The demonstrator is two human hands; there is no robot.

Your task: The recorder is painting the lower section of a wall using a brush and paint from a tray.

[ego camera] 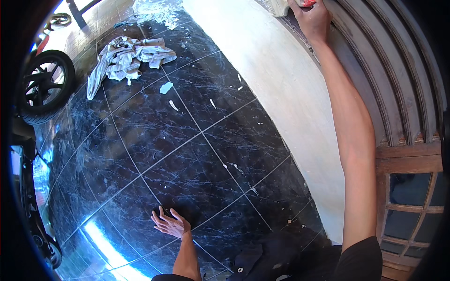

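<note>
My right hand [316,21] is stretched up to the picture's top rim, beside the ribbed grey wooden slats [372,70]. Its fingers close around a small red object [309,3], which the rim partly cuts off. Against that hand is a pale, off-white thing [276,7]; its kind is unclear. Below the arm runs a white wall surface [277,87]. My left hand [172,223] hangs over the dark marbled floor tiles [168,154], fingers spread and holding nothing.
A crumpled, stained cloth [130,56] lies on the tiles near white smears [158,12]. Pale flakes [166,87] are scattered about. A motorcycle wheel [66,84] stands at the left. On the right is a wooden frame with glass panes [409,189].
</note>
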